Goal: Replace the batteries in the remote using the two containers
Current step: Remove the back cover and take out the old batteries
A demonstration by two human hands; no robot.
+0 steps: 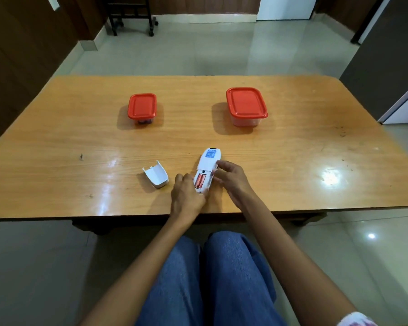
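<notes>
Both our left hand (186,196) and right hand (231,178) clasp the white remote (206,169) on the table (292,149), its red batteries (200,180) exposed.

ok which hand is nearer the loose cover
Left. The left hand is just right of the cover, at the remote's near end; the right hand is on the remote's far side.

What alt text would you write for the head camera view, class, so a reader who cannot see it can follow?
Two bare hands, left hand and right hand, steady a white remote lying face down on a wooden table, its open compartment showing two red batteries. The removed battery cover lies to its left; farther back stand a small container and a large container, red lids shut.
</notes>
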